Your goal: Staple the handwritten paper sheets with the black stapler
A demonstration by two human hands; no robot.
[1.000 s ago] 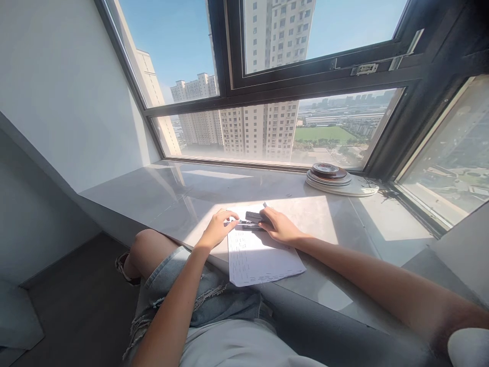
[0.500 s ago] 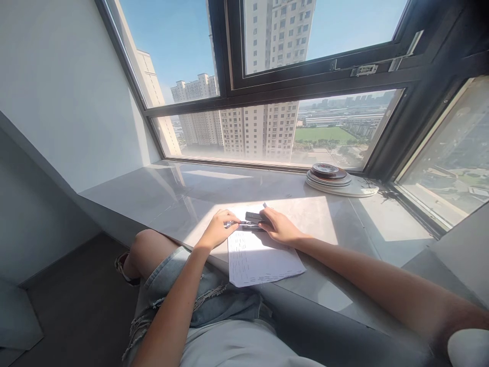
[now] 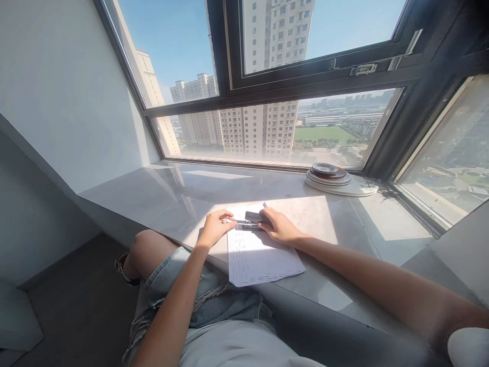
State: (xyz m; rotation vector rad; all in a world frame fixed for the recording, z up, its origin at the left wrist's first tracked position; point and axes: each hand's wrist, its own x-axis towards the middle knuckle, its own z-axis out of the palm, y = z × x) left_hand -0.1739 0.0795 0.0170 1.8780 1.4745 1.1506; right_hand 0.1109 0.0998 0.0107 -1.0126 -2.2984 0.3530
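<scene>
A dark stapler (image 3: 253,218), its top part lifted from its base, lies over the upper part of a white sheet of paper (image 3: 263,260). My right hand (image 3: 281,227) is wrapped round the stapler's right end. At the stapler's left end is my left hand (image 3: 219,225), thumb and fingers closed near its tip; what they pinch, if anything, is too small to make out. Rows of short dark marks run down the paper's left side and along its lower edge.
A stack of plates (image 3: 328,178) stands at the back right of the pale stone sill (image 3: 153,191), below the dark window frame (image 3: 267,94). My knee (image 3: 147,244) is at the sill's front edge. A white rounded object (image 3: 468,346) shows at the lower right.
My left hand has shifted slightly left, away from the stapler's middle. The right hand and the paper have stayed in place.
</scene>
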